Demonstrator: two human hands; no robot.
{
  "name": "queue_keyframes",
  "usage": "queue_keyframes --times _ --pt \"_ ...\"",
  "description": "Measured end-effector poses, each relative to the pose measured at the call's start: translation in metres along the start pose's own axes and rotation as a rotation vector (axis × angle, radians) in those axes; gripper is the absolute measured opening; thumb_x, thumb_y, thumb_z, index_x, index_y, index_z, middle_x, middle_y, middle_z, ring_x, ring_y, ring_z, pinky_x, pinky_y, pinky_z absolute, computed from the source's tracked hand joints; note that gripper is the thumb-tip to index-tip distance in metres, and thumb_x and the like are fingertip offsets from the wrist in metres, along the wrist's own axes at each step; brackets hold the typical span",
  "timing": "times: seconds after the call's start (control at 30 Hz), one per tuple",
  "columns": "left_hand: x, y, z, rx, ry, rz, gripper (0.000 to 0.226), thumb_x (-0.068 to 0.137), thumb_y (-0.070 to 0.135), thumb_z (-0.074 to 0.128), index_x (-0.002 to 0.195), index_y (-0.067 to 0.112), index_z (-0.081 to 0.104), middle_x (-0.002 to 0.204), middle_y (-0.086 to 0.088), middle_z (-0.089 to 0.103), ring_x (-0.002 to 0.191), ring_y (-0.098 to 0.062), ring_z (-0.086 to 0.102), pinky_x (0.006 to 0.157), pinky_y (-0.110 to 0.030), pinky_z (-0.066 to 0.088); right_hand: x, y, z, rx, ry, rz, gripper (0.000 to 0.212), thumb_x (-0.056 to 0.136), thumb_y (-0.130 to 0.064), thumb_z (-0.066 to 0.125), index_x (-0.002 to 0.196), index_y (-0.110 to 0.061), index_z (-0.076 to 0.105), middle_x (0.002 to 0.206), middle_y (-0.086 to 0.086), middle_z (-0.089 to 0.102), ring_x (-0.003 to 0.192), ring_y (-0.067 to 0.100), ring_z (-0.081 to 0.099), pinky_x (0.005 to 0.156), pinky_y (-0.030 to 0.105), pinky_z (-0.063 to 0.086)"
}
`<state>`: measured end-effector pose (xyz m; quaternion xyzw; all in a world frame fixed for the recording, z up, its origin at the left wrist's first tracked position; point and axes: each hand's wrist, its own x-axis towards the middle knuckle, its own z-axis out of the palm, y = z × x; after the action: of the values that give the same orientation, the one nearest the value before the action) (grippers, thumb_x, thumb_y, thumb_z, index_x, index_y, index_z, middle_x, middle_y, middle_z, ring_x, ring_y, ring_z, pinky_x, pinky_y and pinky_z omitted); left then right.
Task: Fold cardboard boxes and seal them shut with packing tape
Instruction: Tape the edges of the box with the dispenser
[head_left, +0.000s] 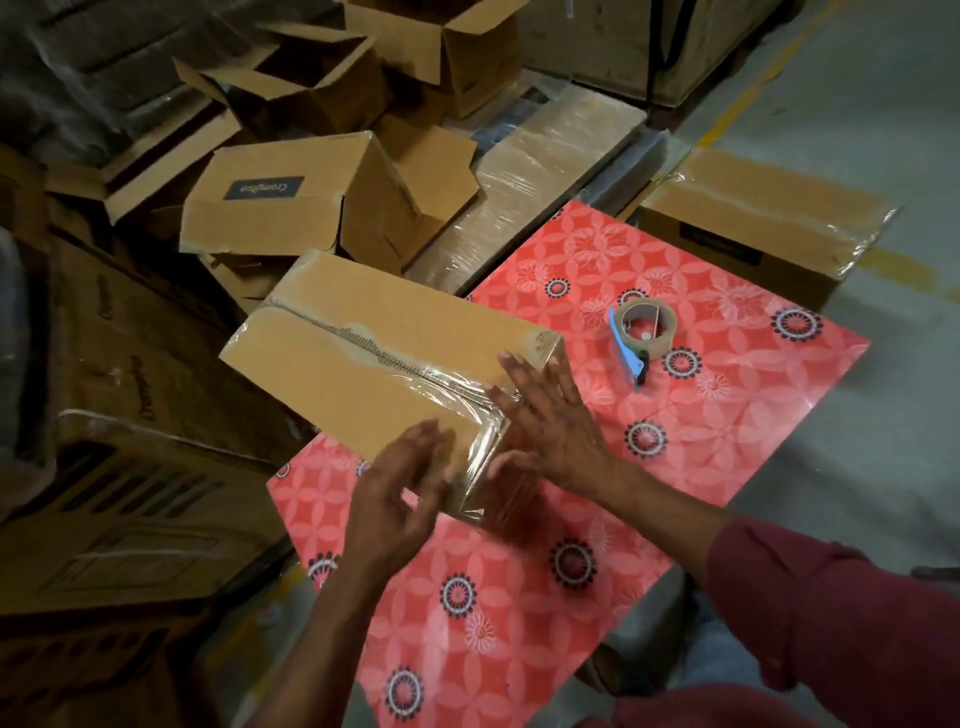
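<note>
Smoothing down the tape is the step you look to be on: the box (384, 358) lies closed on the red flowered table (675, 415), hanging off its left edge, with clear tape running along the middle seam and folded over the near end. Your right hand (550, 421) lies flat on that near corner, fingers (511, 364) straight and spread, pressing the tape onto the cardboard rather than gripping anything. Your left hand (400, 493) sits just beside the near end face, fingers loosely extended and blurred; whether they touch the tape I cannot tell, and they hold nothing.

The far half of the seam shows a torn, ragged strip where the tape seems not to reach. So the next move probably calls for the tape dispenser (641, 338), which lies on the table to the right of the box, near but apart from it. You would need one hand free to fetch it while the other steadies the box.

Another taped box (758, 228) stands at the far right corner, and open boxes (311, 208) are piled beyond.
</note>
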<state>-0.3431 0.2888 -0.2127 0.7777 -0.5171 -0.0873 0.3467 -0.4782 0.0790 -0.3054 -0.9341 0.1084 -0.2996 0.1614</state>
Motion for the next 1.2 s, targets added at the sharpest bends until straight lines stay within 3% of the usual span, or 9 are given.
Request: queue_keyframes --times 0.13,0.2,0.27,0.37,0.47,0.63,0.87,1.07,1.2 --pt "-0.034 -0.029 0.002 0.206 -0.207 0.188 0.097 0.081 0.060 0.085 0.156 0.013 0.046 0.168 -0.006 0.035 0.156 -0.023 0.032 0.125 -0.054 0.030 -0.009 0.027 -0.001 -0.175 -0.129 -0.135 0.107 0.077 -0.062 0.078 0.162 -0.022 0.024 0.171 0.014 0.016 0.158 0.031 0.015 0.120 0.067 0.020" --pt "-0.035 -0.034 0.005 0.252 -0.199 0.236 0.103 0.079 0.061 0.087 0.158 0.012 0.043 0.170 -0.008 0.030 0.158 -0.026 0.027 0.125 -0.058 0.027 -0.009 0.021 -0.009 -0.153 -0.111 -0.102 0.114 0.074 -0.077 0.071 0.162 -0.020 0.024 0.171 0.014 0.015 0.159 0.031 0.012 0.120 0.069 0.015" --pt "-0.032 -0.037 0.009 0.257 -0.163 0.271 0.099 0.081 0.059 0.085 0.158 0.012 0.044 0.169 -0.009 0.031 0.158 -0.028 0.028 0.125 -0.058 0.028 -0.005 0.001 -0.013 -0.090 -0.067 -0.024 0.117 0.074 -0.091 0.056 0.160 -0.017 0.031 0.170 0.015 0.019 0.158 0.032 0.013 0.119 0.072 0.013" --pt "-0.032 -0.044 0.011 0.288 -0.136 0.287 0.093 0.083 0.051 0.087 0.158 0.015 0.044 0.169 -0.007 0.033 0.157 -0.026 0.030 0.124 -0.055 0.031 -0.002 -0.027 -0.002 -0.090 -0.077 -0.002 0.107 0.079 -0.090 0.049 0.159 -0.021 0.034 0.169 0.014 0.023 0.158 0.032 0.015 0.119 0.072 0.013" --pt "-0.034 -0.047 0.016 0.365 -0.074 0.312 0.084 0.085 0.047 0.086 0.155 0.017 0.050 0.166 -0.004 0.038 0.154 -0.021 0.036 0.119 -0.052 0.040 -0.008 -0.020 0.012 -0.106 -0.065 -0.057 0.102 0.080 -0.080 0.060 0.158 -0.022 0.031 0.169 0.015 0.022 0.158 0.033 0.017 0.117 0.071 0.020" --pt "-0.030 -0.041 0.025 0.421 0.056 0.252 0.085 0.073 0.040 0.095 0.147 0.016 0.061 0.157 0.000 0.052 0.145 -0.015 0.049 0.111 -0.048 0.050 -0.020 0.006 0.003 -0.213 -0.149 -0.133 0.126 0.066 -0.058 0.085 0.164 -0.027 0.013 0.172 0.010 0.005 0.158 0.034 0.012 0.119 0.069 0.021" --pt "-0.024 -0.030 0.029 0.473 0.030 0.138 0.076 0.076 0.060 0.082 0.137 0.018 0.069 0.148 0.001 0.061 0.137 -0.013 0.057 0.113 -0.044 0.049 -0.025 -0.014 0.004 -0.084 -0.150 -0.042 0.119 0.070 -0.092 0.059 0.161 -0.022 0.026 0.170 0.017 0.016 0.158 0.039 0.008 0.116 0.074 0.017" --pt "-0.014 -0.012 0.029 0.549 0.058 0.077 0.068 0.067 0.063 0.069 0.120 0.021 0.079 0.133 0.001 0.071 0.122 -0.016 0.069 0.100 -0.047 0.058 -0.023 -0.027 0.011 -0.015 -0.074 0.044 0.111 0.071 -0.095 0.049 0.153 -0.022 0.036 0.167 0.015 0.024 0.158 0.037 0.011 0.115 0.073 0.020" --pt "-0.013 -0.015 0.034 0.542 0.070 0.000 0.067 0.072 0.071 0.063 0.117 0.025 0.080 0.131 0.003 0.073 0.119 -0.022 0.071 0.094 -0.050 0.062 -0.023 -0.029 0.023 0.001 0.002 0.086 0.101 0.073 -0.090 0.057 0.147 -0.022 0.043 0.162 0.016 0.035 0.156 0.038 0.020 0.115 0.070 0.023"
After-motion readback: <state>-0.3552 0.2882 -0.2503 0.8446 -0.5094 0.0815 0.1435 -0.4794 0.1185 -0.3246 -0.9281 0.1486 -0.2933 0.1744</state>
